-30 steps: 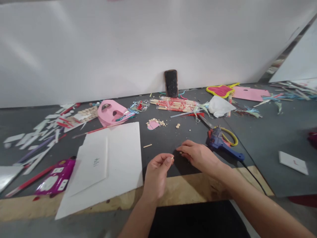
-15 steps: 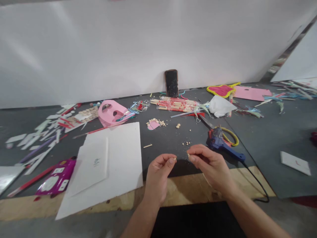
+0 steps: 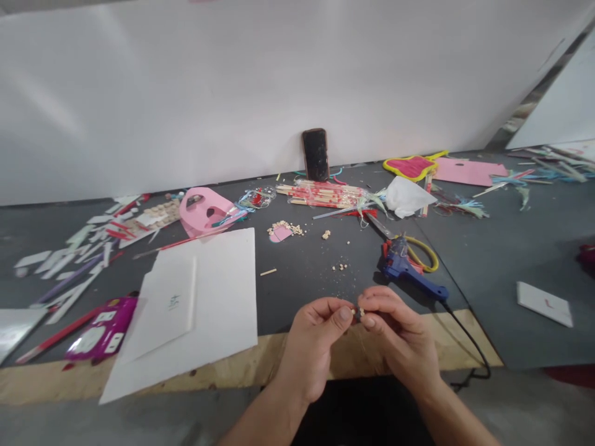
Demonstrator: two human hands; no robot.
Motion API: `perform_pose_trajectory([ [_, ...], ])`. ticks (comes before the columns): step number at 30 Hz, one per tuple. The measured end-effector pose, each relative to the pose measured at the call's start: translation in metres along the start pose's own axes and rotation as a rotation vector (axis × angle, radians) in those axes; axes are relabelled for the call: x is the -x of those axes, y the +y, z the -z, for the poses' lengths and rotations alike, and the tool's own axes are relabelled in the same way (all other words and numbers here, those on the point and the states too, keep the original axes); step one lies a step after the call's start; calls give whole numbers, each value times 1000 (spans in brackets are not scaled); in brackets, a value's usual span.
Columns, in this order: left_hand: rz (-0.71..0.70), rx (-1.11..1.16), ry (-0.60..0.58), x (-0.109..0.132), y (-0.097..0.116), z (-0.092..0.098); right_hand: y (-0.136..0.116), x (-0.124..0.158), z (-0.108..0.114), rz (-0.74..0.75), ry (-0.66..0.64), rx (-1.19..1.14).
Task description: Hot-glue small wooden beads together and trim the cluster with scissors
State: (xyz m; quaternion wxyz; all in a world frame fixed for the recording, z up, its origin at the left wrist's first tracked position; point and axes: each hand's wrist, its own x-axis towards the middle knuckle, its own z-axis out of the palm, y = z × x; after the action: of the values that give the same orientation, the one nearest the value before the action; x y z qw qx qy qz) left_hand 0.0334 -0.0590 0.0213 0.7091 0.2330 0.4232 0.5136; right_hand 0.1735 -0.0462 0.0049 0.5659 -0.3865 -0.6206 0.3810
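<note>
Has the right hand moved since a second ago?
Yes. The right hand has drawn back from the black mat toward the wooden table edge, meeting the left hand.

bead (image 3: 359,312) | tiny, pale (too small for detail) | pinched between left hand (image 3: 313,347) and right hand (image 3: 400,339)

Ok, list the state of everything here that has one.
left hand: pinched shut on the bead
right hand: pinched shut on the same bead
phone: standing upright against the wall, screen dark
glue gun: lying on its side, cord attached
scissors: lying flat by the glue gun
</note>
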Motion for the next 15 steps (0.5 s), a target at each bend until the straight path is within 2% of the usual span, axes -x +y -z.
perform_pose_trajectory([
  [15, 41, -23, -23, 2, -6, -7, -7, 0, 7, 50, -53, 53],
])
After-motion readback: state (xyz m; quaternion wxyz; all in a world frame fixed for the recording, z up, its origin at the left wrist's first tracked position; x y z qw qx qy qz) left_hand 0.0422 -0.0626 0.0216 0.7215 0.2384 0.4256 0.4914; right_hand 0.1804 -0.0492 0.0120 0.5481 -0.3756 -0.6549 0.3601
